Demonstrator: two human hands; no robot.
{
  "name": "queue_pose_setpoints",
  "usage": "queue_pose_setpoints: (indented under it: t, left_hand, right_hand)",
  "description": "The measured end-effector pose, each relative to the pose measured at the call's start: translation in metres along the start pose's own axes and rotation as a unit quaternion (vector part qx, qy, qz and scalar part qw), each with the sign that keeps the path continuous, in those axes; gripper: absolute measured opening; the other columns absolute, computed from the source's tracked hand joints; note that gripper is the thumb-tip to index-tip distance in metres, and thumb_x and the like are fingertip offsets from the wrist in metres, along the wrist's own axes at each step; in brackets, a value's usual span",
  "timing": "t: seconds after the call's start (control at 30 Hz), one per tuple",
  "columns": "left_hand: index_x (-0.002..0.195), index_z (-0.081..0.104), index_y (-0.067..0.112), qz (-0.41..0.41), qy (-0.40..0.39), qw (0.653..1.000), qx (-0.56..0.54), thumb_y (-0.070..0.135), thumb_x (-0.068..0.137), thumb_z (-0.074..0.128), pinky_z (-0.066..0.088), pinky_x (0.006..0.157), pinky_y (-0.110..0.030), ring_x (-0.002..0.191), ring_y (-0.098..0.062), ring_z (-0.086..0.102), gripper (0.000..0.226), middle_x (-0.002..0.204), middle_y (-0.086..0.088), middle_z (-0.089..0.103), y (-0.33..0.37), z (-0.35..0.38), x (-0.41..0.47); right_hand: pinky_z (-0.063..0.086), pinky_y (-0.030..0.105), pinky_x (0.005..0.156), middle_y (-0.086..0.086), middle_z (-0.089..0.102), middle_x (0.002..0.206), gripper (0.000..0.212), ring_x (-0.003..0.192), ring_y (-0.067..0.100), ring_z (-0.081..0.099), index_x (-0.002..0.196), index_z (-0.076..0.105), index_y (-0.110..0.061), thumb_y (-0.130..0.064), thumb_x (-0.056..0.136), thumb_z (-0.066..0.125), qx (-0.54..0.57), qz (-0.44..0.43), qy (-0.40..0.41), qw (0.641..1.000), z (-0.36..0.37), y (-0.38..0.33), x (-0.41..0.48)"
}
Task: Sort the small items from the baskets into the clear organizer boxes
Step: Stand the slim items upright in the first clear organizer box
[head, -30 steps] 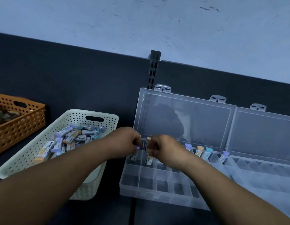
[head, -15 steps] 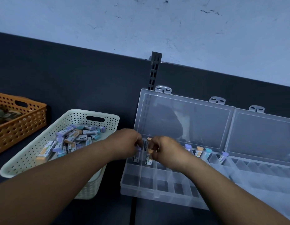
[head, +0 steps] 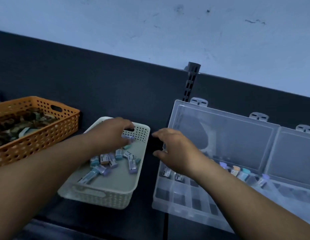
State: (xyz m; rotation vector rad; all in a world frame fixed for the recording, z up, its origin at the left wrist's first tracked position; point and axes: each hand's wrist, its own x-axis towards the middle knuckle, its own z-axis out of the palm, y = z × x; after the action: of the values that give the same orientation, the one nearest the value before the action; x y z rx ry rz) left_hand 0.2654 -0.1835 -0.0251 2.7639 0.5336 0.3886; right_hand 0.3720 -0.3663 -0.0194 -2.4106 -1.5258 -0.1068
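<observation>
A white perforated basket (head: pixel 116 189) holds several small capped erasers (head: pixel 112 161) with purple, teal and orange ends. My left hand (head: pixel 112 132) reaches into the basket's far end, its fingers over an eraser there; whether it grips one is hidden. My right hand (head: pixel 175 146) hovers with fingers spread and empty between the basket and the clear organizer box (head: pixel 182 201). The box's lid stands open. Several erasers (head: pixel 237 172) stand in its back row of compartments.
An orange perforated basket (head: pixel 38 135) with dark items sits at the far left. A second clear organizer box (head: pixel 293 153) adjoins the first on the right. A dark partition with a slotted post (head: pixel 190 82) runs behind everything.
Both hands have left the organizer's back row, where two erasers now stand. The left hand moved into the white basket and the right hand moved left, now empty. The view shifted left.
</observation>
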Motion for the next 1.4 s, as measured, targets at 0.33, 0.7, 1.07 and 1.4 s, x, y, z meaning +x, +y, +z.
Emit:
queue_pose_setpoints:
  t: [0.33, 0.7, 1.07, 1.4]
  left_hand:
    - [0.097, 0.062, 0.024, -0.033, -0.107, 0.994, 0.012, 0.024, 0.081, 0.068, 0.038, 0.063, -0.025, 0.083, -0.016, 0.054, 0.017, 0.088, 0.002, 0.057, -0.048, 0.007, -0.026]
    - [0.123, 0.061, 0.031, 0.03, -0.147, 0.981, 0.125, 0.031, 0.088, 0.06, 0.038, 0.09, -0.029, 0.12, -0.023, 0.038, 0.035, 0.121, -0.001, 0.055, -0.057, 0.015, -0.022]
    - [0.079, 0.056, 0.032, 0.035, -0.092, 0.994, 0.037, 0.033, 0.089, 0.052, 0.036, 0.07, -0.029, 0.095, -0.021, 0.045, 0.011, 0.083, 0.001, 0.05, -0.067, 0.019, -0.02]
    - [0.081, 0.064, 0.024, 0.009, 0.012, 0.973, -0.232, 0.034, 0.079, 0.074, 0.05, 0.057, -0.028, 0.061, -0.007, 0.061, 0.014, 0.071, 0.008, 0.066, -0.036, -0.004, -0.024]
  right_hand:
    - [0.042, 0.036, 0.1, 0.006, 0.049, 0.138, 0.053, 0.124, 0.024, 0.047, 0.137, 0.048, -0.017, -0.033, 0.089, 0.064, -0.072, -0.042, -0.129, 0.988, 0.035, -0.051, 0.062]
    - [0.05, 0.032, 0.069, 0.008, 0.066, 0.102, 0.041, 0.089, 0.025, 0.062, 0.107, 0.064, -0.01, -0.026, 0.072, 0.077, -0.217, -0.05, -0.272, 0.936, 0.057, -0.066, 0.09]
    - [0.042, 0.025, 0.074, -0.007, 0.056, 0.096, 0.027, 0.089, 0.013, 0.052, 0.106, 0.065, -0.019, -0.022, 0.08, 0.074, -0.025, -0.031, -0.182, 0.982, 0.049, -0.053, 0.093]
    - [0.043, 0.025, 0.052, 0.002, 0.059, 0.063, 0.022, 0.057, 0.014, 0.056, 0.081, 0.057, -0.009, -0.016, 0.08, 0.077, 0.26, 0.046, -0.093, 0.96, -0.005, -0.028, 0.056]
